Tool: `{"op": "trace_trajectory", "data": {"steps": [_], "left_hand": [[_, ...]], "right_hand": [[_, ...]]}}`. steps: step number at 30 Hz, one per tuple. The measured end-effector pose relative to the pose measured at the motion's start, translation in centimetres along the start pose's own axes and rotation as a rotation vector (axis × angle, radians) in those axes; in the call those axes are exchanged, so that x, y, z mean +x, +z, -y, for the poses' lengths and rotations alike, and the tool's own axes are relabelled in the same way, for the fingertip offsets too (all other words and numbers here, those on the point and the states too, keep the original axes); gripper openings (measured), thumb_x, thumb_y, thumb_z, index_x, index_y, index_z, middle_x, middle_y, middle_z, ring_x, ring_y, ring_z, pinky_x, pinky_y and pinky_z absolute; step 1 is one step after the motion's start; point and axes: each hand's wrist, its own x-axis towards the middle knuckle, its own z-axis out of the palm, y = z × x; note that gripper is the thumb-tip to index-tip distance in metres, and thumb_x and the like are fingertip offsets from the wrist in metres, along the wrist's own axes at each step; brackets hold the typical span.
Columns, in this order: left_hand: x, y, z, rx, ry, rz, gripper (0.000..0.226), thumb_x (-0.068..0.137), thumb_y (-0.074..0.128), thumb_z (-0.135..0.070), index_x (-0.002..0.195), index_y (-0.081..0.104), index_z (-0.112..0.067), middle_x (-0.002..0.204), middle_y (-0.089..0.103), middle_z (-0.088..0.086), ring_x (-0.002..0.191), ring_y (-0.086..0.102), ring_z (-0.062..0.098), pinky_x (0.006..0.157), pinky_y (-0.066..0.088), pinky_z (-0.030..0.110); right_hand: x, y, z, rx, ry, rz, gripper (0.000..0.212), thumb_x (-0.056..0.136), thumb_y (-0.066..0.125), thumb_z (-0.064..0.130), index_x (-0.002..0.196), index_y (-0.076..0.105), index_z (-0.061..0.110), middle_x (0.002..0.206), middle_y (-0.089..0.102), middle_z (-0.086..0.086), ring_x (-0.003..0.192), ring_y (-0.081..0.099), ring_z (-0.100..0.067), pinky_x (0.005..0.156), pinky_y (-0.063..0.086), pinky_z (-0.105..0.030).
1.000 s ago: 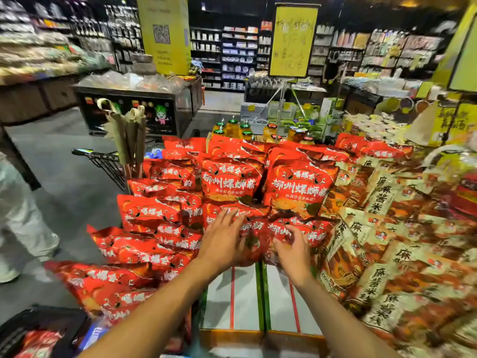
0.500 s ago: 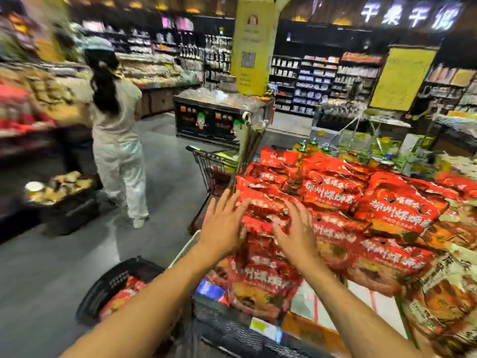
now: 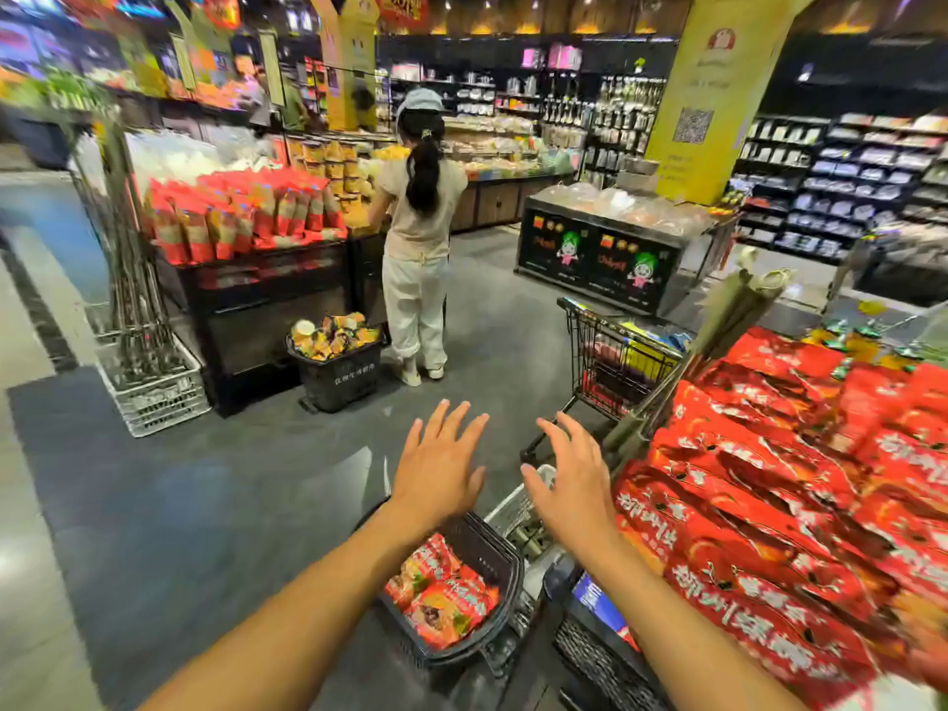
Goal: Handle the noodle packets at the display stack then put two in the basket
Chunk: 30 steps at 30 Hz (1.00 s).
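Observation:
My left hand (image 3: 440, 467) hovers over the grey floor with fingers spread and straight, holding nothing. My right hand (image 3: 574, 479) hangs beside it, fingers relaxed and slightly bent, empty, just left of the pile of red snack packets (image 3: 769, 515) on the display at the right. Below both hands stands a black shopping basket (image 3: 490, 556) on the floor with a few red packets (image 3: 443, 595) lying in it. Neither hand touches the packets or the basket.
A person in a cap and light clothes (image 3: 418, 238) stands ahead at a display of red bags (image 3: 241, 213), a second black basket (image 3: 338, 366) by their feet. A wire shopping cart (image 3: 615, 361) stands beyond the red pile. A white crate (image 3: 154, 392) sits left.
My view has swung left, away from the red packet display. Both hands came off the packets and now hover empty over the floor and basket.

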Motion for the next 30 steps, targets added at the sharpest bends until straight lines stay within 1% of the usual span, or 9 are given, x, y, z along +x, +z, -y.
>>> {"op": "trace_trajectory", "data": {"steps": [2, 5, 7, 10, 16, 20, 24, 27, 30], "left_hand": [[0.0, 0.8, 2.7, -0.003, -0.042, 0.027, 0.074, 0.098, 0.057, -0.045, 0.163, 0.023, -0.030, 0.172, 0.016, 0.002, 0.160, 0.004, 0.027, 0.127, 0.014, 0.054], [0.9, 2.4, 6.5, 0.016, -0.085, 0.078, 0.075, 0.099, 0.055, -0.045, 0.163, 0.020, -0.030, 0.172, 0.014, 0.002, 0.160, 0.002, 0.027, 0.128, 0.012, 0.054], [2.1, 3.7, 8.9, 0.030, -0.102, 0.110, 0.075, 0.100, 0.054, -0.045, 0.164, 0.019, -0.030, 0.172, 0.013, 0.002, 0.160, 0.002, 0.027, 0.129, 0.009, 0.052], [4.4, 5.9, 12.2, 0.036, -0.124, 0.178, 0.075, 0.100, 0.053, -0.044, 0.164, 0.017, -0.030, 0.173, 0.011, 0.002, 0.160, 0.002, 0.027, 0.128, 0.012, 0.052], [10.5, 10.1, 18.2, 0.028, -0.126, 0.270, 0.074, 0.099, 0.052, -0.047, 0.163, 0.020, -0.029, 0.171, 0.018, 0.004, 0.159, 0.008, 0.028, 0.127, 0.013, 0.049], [14.1, 13.9, 22.1, 0.018, -0.127, 0.336, 0.075, 0.099, 0.053, -0.047, 0.164, 0.018, -0.030, 0.172, 0.016, 0.001, 0.159, 0.008, 0.026, 0.128, 0.014, 0.048], [17.2, 18.8, 26.1, -0.005, -0.150, 0.381, 0.075, 0.100, 0.053, -0.048, 0.164, 0.019, -0.030, 0.172, 0.016, 0.001, 0.159, 0.011, 0.025, 0.126, 0.018, 0.048], [18.9, 23.6, 28.4, -0.044, -0.156, 0.425, 0.074, 0.100, 0.056, -0.047, 0.163, 0.023, -0.028, 0.170, 0.021, 0.003, 0.157, 0.018, 0.027, 0.123, 0.025, 0.050], [20.1, 28.9, 30.5, -0.058, -0.149, 0.498, 0.074, 0.099, 0.057, -0.044, 0.163, 0.024, -0.027, 0.168, 0.027, 0.005, 0.153, 0.028, 0.029, 0.119, 0.032, 0.048]], "right_hand": [[0.9, 2.7, 0.9, -0.007, -0.022, 0.052, 0.062, 0.089, 0.073, 0.037, 0.145, 0.052, 0.025, 0.158, 0.041, -0.002, 0.145, 0.038, -0.026, 0.114, 0.040, -0.051], [2.3, 6.8, 1.3, 0.012, -0.028, 0.134, 0.061, 0.094, 0.069, 0.038, 0.149, 0.048, 0.026, 0.160, 0.036, 0.000, 0.148, 0.031, -0.022, 0.117, 0.036, -0.048], [3.6, 9.7, 1.0, 0.036, -0.022, 0.168, 0.060, 0.095, 0.068, 0.037, 0.150, 0.047, 0.025, 0.160, 0.035, 0.000, 0.149, 0.030, -0.022, 0.119, 0.032, -0.047], [6.2, 14.0, 0.0, 0.053, 0.023, 0.218, 0.060, 0.095, 0.068, 0.036, 0.150, 0.047, 0.025, 0.160, 0.035, 0.000, 0.149, 0.029, -0.022, 0.121, 0.027, -0.044], [12.0, 21.7, -2.8, 0.077, 0.124, 0.305, 0.061, 0.095, 0.067, 0.037, 0.150, 0.047, 0.023, 0.159, 0.036, -0.002, 0.149, 0.030, -0.023, 0.121, 0.031, -0.045], [15.0, 26.2, -5.0, 0.056, 0.208, 0.331, 0.060, 0.094, 0.070, 0.032, 0.148, 0.049, 0.018, 0.157, 0.039, -0.005, 0.148, 0.031, -0.024, 0.121, 0.029, -0.043], [16.7, 31.1, -7.9, 0.072, 0.331, 0.324, 0.061, 0.092, 0.072, 0.030, 0.148, 0.050, 0.017, 0.154, 0.042, -0.006, 0.147, 0.035, -0.026, 0.119, 0.034, -0.045], [16.5, 35.1, -10.3, 0.080, 0.434, 0.339, 0.060, 0.092, 0.070, 0.030, 0.147, 0.050, 0.019, 0.154, 0.042, -0.005, 0.144, 0.039, -0.027, 0.116, 0.038, -0.047], [15.0, 39.1, -12.3, 0.082, 0.547, 0.373, 0.060, 0.093, 0.069, 0.029, 0.149, 0.048, 0.019, 0.156, 0.038, -0.004, 0.148, 0.034, -0.024, 0.120, 0.033, -0.044]]}}
